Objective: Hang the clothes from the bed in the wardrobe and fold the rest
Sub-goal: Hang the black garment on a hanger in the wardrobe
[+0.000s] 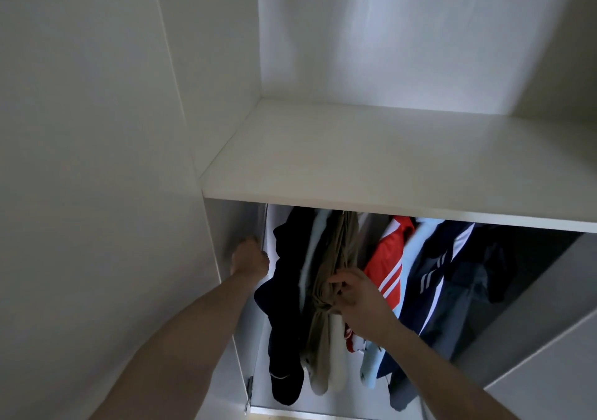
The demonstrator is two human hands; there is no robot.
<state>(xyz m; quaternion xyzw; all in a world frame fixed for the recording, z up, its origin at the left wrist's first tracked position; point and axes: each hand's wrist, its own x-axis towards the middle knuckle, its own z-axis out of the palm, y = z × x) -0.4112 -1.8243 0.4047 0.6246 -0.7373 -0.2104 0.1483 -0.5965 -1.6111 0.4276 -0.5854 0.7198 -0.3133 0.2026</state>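
Several clothes (429, 274) already hung; right hand (358, 293) pinched tan trousers (336, 274), left hand (250, 256) at 9 o'clock gripped the wardrobe (226, 242) edge.

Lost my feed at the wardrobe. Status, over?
Left hand grips the wardrobe's left panel edge. Right hand pinches the khaki garment, hanging among others. Nothing in the way.

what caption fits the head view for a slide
Right hand pinches khaki trousers hanging in the wardrobe while the left hand holds its side panel.
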